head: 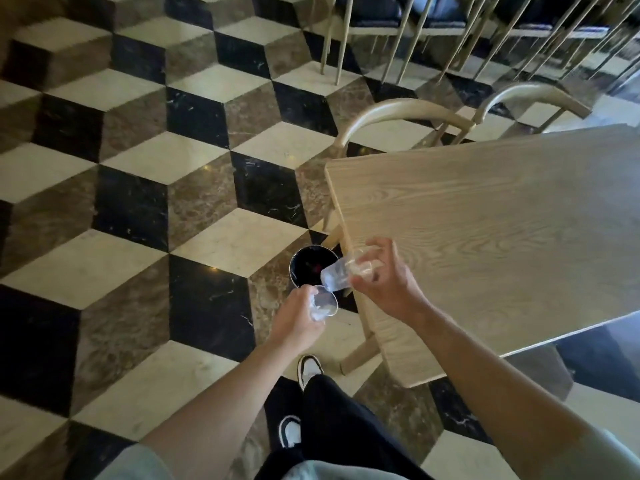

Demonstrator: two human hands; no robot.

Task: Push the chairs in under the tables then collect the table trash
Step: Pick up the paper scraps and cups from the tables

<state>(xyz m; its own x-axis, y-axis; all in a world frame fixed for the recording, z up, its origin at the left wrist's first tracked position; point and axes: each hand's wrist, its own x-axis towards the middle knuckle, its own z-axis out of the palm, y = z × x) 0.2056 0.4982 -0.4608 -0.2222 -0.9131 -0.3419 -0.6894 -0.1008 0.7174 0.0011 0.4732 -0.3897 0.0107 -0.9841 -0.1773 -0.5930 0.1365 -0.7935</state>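
Cups are filling both your hands: your left hand (294,320) is gripping a clear plastic cup (323,304), and your right hand (384,282) is closing around a second clear cup (337,274), tipped with its mouth pointing toward the bin. That dark round bin (304,263) is sitting on the floor just beside the desk (502,220) corner, directly beyond both cups. Two chairs (398,114) are tucked in at the desk's far edge.

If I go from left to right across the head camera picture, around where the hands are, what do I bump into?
Checkered floor → left hand holding a clear cup → right hand holding a second clear cup → wooden table. The dark bin sits behind the cups, so it has no clear place in line.
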